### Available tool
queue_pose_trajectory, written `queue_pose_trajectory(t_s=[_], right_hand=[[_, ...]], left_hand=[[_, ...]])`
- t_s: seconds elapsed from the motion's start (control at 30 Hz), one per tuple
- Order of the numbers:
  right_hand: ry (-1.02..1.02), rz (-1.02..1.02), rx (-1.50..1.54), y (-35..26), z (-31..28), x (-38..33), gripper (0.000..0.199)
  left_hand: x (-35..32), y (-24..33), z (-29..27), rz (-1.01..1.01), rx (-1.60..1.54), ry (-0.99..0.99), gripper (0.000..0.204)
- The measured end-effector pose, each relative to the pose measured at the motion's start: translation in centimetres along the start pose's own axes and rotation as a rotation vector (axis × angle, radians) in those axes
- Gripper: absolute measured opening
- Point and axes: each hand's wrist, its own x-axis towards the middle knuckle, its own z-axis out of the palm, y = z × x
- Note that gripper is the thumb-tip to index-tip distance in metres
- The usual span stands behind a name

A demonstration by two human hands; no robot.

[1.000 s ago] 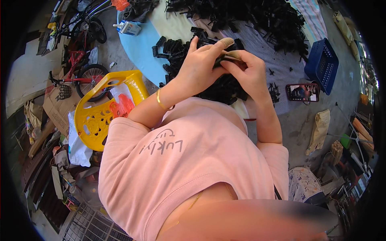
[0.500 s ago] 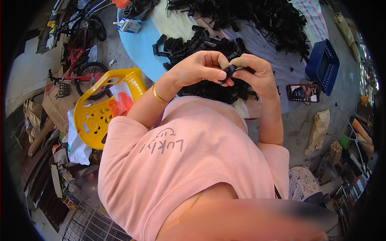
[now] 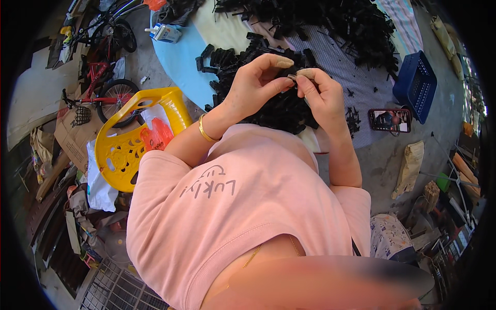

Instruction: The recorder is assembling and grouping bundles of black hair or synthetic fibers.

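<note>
Above a heap of small black plastic parts (image 3: pixel 279 111), my two hands meet at the fingertips. My right hand (image 3: pixel 321 93) is closed in a pinch at a small, thin piece (image 3: pixel 292 77), too small to name, whose tip shows between the hands. The thumb of my left hand (image 3: pixel 256 85) reaches that tip. Its index finger is lifted away from the thumb, leaving a gap. Tan finger covers (image 3: pixel 283 62) wrap both index fingertips. Whether a black part is hidden behind the right fingers, I cannot tell.
A larger pile of black parts (image 3: pixel 341 31) spreads over the cloth-covered surface (image 3: pixel 178 57). To the right are a blue basket (image 3: pixel 415 88) and a phone (image 3: pixel 389 120). A yellow chair (image 3: pixel 120 160) with a red bag (image 3: pixel 156 135) stands left, near a red bicycle (image 3: pixel 98 82).
My left index finger has lifted off, and the hands have opened somewhat from their joint grip. The black part held between them no longer shows there. My right forearm has shifted slightly left.
</note>
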Motion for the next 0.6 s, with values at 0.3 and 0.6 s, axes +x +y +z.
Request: queue_pose_trajectory(t_s=[0.3, 0.6], right_hand=[[0.009, -0.038, -0.07, -0.2, 0.5, 0.1, 0.013], [-0.459, 0.202, -0.09, 3.5, -2.2, 6.0, 0.019]], left_hand=[[0.0, -0.9, 0.1, 0.173, 0.213, 0.066, 0.021], [1.1, -1.1, -2.0, 0.401, 0.814, 0.143, 0.027]])
